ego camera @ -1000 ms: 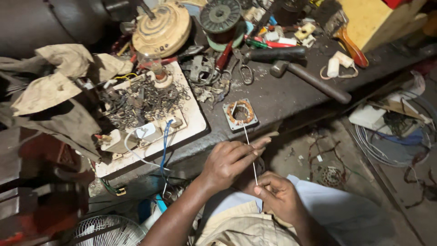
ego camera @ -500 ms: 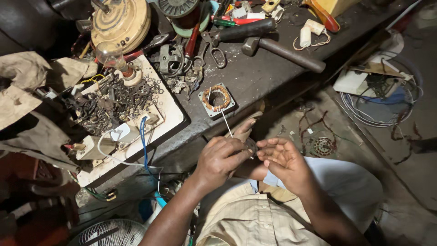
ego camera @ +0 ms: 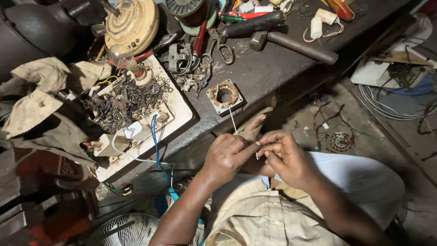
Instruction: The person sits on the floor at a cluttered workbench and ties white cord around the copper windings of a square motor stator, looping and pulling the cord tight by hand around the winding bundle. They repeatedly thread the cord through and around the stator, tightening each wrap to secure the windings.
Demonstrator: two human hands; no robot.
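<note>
- Two hands meet at frame centre: left hand (ego camera: 226,157) and right hand (ego camera: 283,157) both pinch a thin white wire (ego camera: 233,119).
- Wire runs up-left to the small stator coil (ego camera: 224,95) on the table (ego camera: 273,68), left hand nearer.

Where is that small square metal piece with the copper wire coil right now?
The square metal piece with the copper coil lies near the dark workbench's front edge, just beyond both hands, below the scissors.

packages: none in view | labels: none | signs: none | screens: none
</note>
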